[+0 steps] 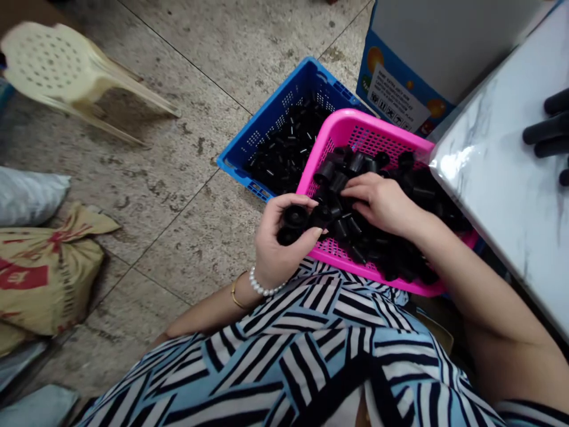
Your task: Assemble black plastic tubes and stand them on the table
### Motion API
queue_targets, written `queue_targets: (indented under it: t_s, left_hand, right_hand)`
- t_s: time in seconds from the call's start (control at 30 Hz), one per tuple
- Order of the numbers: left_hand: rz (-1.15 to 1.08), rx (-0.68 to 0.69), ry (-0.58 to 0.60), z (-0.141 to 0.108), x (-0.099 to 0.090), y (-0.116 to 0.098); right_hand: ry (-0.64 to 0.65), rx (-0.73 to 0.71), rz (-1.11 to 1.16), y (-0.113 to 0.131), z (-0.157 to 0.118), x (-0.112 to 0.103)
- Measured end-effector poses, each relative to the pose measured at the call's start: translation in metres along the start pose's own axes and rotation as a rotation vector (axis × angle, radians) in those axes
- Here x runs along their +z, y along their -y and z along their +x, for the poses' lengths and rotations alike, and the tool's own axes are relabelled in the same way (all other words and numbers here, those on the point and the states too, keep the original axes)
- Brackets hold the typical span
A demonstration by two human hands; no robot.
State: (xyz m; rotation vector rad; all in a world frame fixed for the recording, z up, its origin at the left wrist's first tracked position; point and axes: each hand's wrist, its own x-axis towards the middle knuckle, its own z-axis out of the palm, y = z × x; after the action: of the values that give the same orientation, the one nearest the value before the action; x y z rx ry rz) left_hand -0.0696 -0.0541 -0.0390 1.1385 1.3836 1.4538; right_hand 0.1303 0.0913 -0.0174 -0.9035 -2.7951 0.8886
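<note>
My left hand [282,237] is curled around several short black plastic cylinders [296,217], one showing a round recessed end. It is at the left edge of a pink perforated basket [326,139], thumb and fingers pointing to the right. Inside the basket lies a heap of similar black cylinders [355,163]. My right hand [377,201] reaches into this heap, its fingers apart and touching the pieces. The undersides of its fingertips are hidden, and I see nothing clearly held there.
Behind the pink basket stands a blue crate [262,124] with smaller black pieces. A printed carton [409,59] is beyond it. On the right, a white marbled table [502,136] bears black tubes [551,127]. A cream stool [53,65] and tied sack [57,279] are on the left.
</note>
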Motion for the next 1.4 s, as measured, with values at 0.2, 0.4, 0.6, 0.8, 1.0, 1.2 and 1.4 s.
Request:
queue_targets:
  t_s: [0.2, 0.4, 0.6, 0.8, 1.0, 1.2, 1.4]
  left_hand:
    - [-0.088, -0.029, 0.027, -0.008, 0.002, 0.008]
    - [-0.139, -0.018, 0.061, -0.009, 0.002, 0.014]
    - [0.026, 0.084, 0.149, -0.002, 0.010, 0.006]
    - [0.071, 0.076, 0.156, -0.003, 0.009, 0.003]
    - [0.065, 0.067, 0.144, -0.003, 0.009, 0.005]
    - [0.080, 0.060, 0.170, -0.004, 0.006, 0.003]
    - [0.099, 0.171, 0.344, -0.004, -0.001, 0.002]
  right_hand:
    - [-0.137, 0.030, -0.028, 0.032, -0.041, -0.035]
    - [0.002, 0.009, 0.029, 0.059, -0.139, -0.009]
    - [-0.141, 0.182, -0.217, 0.054, -0.129, 0.028]
    - [0.157, 0.438, -0.364, 0.057, -0.076, 0.021]
    - [0.105, 0.525, -0.418, 0.060, -0.053, 0.033]
    - [-0.178, 0.380, -0.045, 0.056, -0.060, 0.038]
    - [-0.373, 0.197, 0.225, 0.069, -0.098, 0.026]
